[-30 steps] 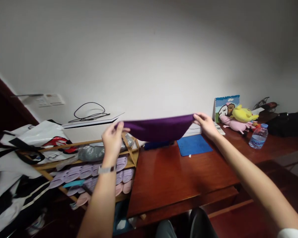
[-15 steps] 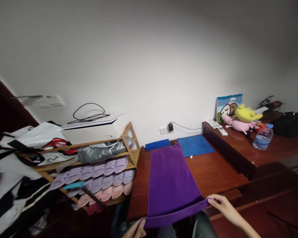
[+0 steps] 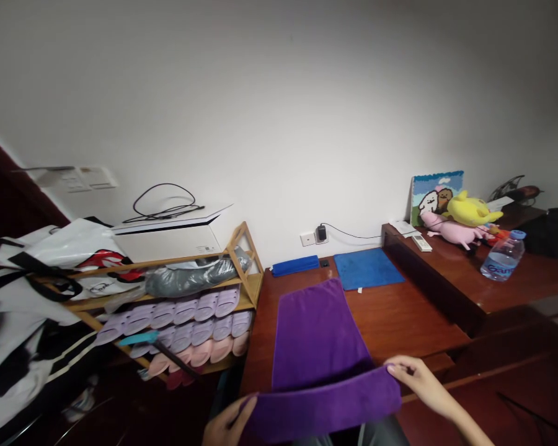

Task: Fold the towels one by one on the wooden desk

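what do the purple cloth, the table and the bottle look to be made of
Purple cloth: soft, matte fabric, perhaps microfiber, since it drapes and folds. Table: probably wood or veneer, red-brown, slightly glossy by its sheen. Bottle: likely clear plastic, see-through, with a blue cap.

From my distant console I count one left hand (image 3: 229,422) and one right hand (image 3: 413,379); one purple cloth (image 3: 318,337); two blue cloths (image 3: 368,269); two plush toys (image 3: 472,209); one bottle (image 3: 503,261); one remote control (image 3: 421,243); one black plug (image 3: 322,232); one white box (image 3: 167,242); six lilac slippers (image 3: 207,305) in the top row of the rack (image 3: 250,287); the lower rows (image 3: 202,333) are too crowded for me to tally.
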Demonstrator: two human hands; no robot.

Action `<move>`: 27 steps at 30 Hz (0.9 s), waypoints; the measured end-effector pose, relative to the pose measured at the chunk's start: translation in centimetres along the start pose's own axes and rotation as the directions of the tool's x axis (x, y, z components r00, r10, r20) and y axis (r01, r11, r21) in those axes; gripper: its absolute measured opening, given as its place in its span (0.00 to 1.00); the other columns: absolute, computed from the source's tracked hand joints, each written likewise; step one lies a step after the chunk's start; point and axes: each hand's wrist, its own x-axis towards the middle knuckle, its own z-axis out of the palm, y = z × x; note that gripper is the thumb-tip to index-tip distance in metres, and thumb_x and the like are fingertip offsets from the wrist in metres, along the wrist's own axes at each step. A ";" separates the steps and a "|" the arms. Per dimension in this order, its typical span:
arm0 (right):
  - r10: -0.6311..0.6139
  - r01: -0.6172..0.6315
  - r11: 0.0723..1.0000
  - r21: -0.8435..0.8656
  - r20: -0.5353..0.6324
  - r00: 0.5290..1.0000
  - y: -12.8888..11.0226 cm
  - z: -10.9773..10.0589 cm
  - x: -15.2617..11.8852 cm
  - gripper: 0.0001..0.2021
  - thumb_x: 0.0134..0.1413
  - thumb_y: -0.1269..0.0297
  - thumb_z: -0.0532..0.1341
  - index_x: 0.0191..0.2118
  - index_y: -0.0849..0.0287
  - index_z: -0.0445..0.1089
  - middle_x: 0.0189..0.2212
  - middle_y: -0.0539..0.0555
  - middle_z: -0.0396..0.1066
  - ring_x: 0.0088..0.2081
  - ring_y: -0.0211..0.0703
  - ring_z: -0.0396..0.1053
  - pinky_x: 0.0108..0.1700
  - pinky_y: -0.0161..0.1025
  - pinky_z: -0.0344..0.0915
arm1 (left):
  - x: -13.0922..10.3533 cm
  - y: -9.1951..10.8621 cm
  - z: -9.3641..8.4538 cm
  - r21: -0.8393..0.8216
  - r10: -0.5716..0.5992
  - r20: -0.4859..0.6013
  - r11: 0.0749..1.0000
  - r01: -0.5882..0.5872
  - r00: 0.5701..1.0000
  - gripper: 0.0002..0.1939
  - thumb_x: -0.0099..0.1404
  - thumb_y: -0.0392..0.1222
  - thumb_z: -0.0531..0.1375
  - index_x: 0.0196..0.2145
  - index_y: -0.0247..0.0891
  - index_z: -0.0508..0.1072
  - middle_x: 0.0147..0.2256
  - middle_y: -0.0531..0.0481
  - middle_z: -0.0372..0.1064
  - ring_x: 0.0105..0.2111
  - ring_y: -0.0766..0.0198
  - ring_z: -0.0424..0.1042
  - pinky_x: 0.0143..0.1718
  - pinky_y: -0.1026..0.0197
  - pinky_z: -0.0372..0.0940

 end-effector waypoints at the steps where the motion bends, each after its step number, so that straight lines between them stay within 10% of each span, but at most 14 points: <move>1: -0.020 0.020 1.000 -0.015 -0.015 1.000 0.1 0.0 1.6 0.24 0.61 0.40 0.62 0.40 0.56 0.82 0.38 0.57 0.81 0.40 0.52 0.76 0.45 0.43 0.71 | 1.7 0.2 0.6 -0.003 0.024 -0.011 1.000 -0.025 1.000 0.25 0.51 0.68 0.67 0.33 0.46 0.86 0.39 0.50 0.85 0.44 0.43 0.83 0.50 0.51 0.77; 7: -0.132 0.124 0.990 -0.064 -0.154 0.979 0.9 -0.4 16.3 0.27 0.54 0.35 0.63 0.39 0.57 0.82 0.40 0.58 0.83 0.44 0.53 0.77 0.51 0.46 0.72 | 15.4 2.1 4.4 0.040 0.238 -0.056 0.971 -0.236 0.970 0.28 0.58 0.68 0.62 0.37 0.40 0.84 0.40 0.46 0.85 0.44 0.46 0.82 0.52 0.49 0.75; 14: -0.071 0.017 0.986 -0.166 -0.326 0.943 2.4 0.4 34.3 0.20 0.58 0.47 0.60 0.42 0.57 0.81 0.45 0.59 0.82 0.50 0.55 0.77 0.58 0.49 0.70 | 29.7 3.2 9.0 0.146 0.180 -0.148 0.976 -0.158 0.973 0.27 0.68 0.61 0.57 0.46 0.34 0.79 0.45 0.37 0.83 0.48 0.49 0.80 0.51 0.51 0.73; 18: -0.005 -0.094 0.974 -0.206 -0.434 0.901 6.5 4.1 36.8 0.22 0.56 0.55 0.61 0.52 0.62 0.77 0.52 0.66 0.78 0.58 0.61 0.73 0.65 0.57 0.64 | 29.0 -0.4 12.6 0.256 0.110 -0.247 0.966 -0.045 0.963 0.26 0.66 0.52 0.60 0.53 0.29 0.75 0.46 0.28 0.80 0.51 0.41 0.79 0.55 0.41 0.69; 27: -0.183 0.032 0.946 -0.324 -0.447 0.876 16.6 8.3 30.9 0.20 0.61 0.60 0.53 0.53 0.59 0.75 0.59 0.64 0.71 0.63 0.53 0.66 0.69 0.52 0.59 | 16.2 -10.1 16.3 0.513 0.376 -0.254 0.833 -0.206 0.891 0.24 0.73 0.57 0.52 0.52 0.37 0.76 0.51 0.35 0.75 0.53 0.42 0.74 0.56 0.38 0.69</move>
